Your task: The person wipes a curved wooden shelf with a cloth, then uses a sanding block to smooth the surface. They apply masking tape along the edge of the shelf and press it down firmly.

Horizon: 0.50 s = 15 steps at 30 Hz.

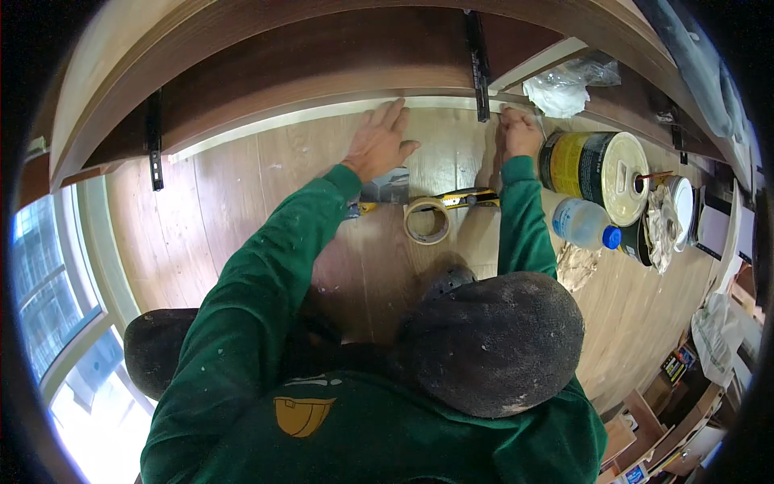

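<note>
My left hand (379,141) lies with fingers spread on a pale strip (298,119), which looks like masking tape, along the foot of a brown wooden cabinet (322,60). Farther right, my right hand (520,133) is at the strip's right end with its fingers curled in. Whatever they pinch is too small to make out. Between my forearms are a roll of masking tape (426,221) and a yellow-and-black utility knife (468,198). Partly under my left wrist is a wide-bladed scraper (389,187).
Right of my right arm stand a large yellow-and-black can (592,168), a clear bottle with a blue cap (582,223) and crumpled plastic (568,87). Black drawer runners (477,68) (155,141) stick out from the cabinet. A window (60,282) is at the left.
</note>
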{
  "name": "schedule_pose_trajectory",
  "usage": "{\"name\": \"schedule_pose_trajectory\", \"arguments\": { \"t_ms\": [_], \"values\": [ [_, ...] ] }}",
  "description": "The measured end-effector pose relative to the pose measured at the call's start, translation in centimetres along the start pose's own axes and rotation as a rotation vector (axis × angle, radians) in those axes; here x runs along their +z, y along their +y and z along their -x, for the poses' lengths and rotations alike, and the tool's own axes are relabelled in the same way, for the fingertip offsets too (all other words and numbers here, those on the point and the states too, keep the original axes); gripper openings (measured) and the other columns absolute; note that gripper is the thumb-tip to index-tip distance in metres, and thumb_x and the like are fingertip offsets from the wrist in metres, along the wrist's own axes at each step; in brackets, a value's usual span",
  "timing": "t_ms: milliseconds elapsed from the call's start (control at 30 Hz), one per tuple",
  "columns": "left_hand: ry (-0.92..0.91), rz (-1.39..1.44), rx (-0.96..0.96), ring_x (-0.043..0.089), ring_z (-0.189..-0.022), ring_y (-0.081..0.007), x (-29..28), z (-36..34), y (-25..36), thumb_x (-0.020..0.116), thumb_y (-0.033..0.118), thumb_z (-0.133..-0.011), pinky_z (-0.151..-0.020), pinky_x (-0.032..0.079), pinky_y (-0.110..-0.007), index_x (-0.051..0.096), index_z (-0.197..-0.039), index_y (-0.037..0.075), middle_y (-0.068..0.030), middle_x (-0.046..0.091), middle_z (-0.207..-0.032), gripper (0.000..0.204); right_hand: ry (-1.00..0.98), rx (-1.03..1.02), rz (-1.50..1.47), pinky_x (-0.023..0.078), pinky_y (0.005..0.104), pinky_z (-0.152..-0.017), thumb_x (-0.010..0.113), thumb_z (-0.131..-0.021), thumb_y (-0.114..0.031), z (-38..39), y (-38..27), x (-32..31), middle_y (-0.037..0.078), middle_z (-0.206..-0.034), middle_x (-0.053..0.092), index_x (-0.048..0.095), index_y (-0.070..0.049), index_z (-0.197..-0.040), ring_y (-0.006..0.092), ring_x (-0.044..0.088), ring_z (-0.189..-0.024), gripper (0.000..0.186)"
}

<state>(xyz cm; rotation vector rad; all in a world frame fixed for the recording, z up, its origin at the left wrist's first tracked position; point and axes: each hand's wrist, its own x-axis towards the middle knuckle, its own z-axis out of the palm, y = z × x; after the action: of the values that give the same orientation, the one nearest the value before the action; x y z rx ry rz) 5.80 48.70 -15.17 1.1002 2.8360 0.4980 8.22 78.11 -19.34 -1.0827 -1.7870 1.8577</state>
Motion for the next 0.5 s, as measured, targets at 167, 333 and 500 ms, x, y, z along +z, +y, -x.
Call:
{"name": "schedule_pose_trajectory", "arguments": {
  "t_ms": [167,333,500],
  "values": [
    [0.000,0.043,-0.019,0.032,-0.136,-0.0320,-0.3,0.6,0.0,0.059,0.044,-0.086,-0.112,0.027,-0.046,0.048,-0.132,-0.004,-0.0152,0.033,-0.150,0.067,-0.011,0.084,-0.260,0.046,0.0258,-0.061,0.073,-0.079,-0.008,2.7,-2.8,0.2,0.005,-0.079,0.065,0.065,-0.001,-0.084,0.0135,0.059,-0.069,0.012],
    [-0.029,0.001,-0.005,0.030,-0.138,-0.0308,-0.3,0.5,0.1,0.050,0.048,-0.090,-0.112,0.025,-0.045,0.046,-0.136,-0.004,-0.0151,0.033,-0.151,0.070,0.030,0.056,0.064,0.047,0.0294,-0.062,0.077,-0.073,-0.017,-0.2,-0.2,-0.6,0.005,-0.068,0.066,0.069,-0.002,-0.072,0.0152,0.060,-0.063,0.017],
    [-0.030,-0.004,0.000,0.029,-0.138,-0.0305,-0.3,0.2,0.4,0.051,0.048,-0.090,-0.112,0.025,-0.043,0.045,-0.136,-0.005,-0.0151,0.034,-0.151,0.070,0.077,-0.046,0.420,0.049,0.0344,-0.068,0.078,-0.068,-0.031,-2.7,2.2,-0.6,0.012,-0.073,0.071,0.075,-0.004,-0.078,0.0221,0.064,-0.067,0.029]
  ]
}}
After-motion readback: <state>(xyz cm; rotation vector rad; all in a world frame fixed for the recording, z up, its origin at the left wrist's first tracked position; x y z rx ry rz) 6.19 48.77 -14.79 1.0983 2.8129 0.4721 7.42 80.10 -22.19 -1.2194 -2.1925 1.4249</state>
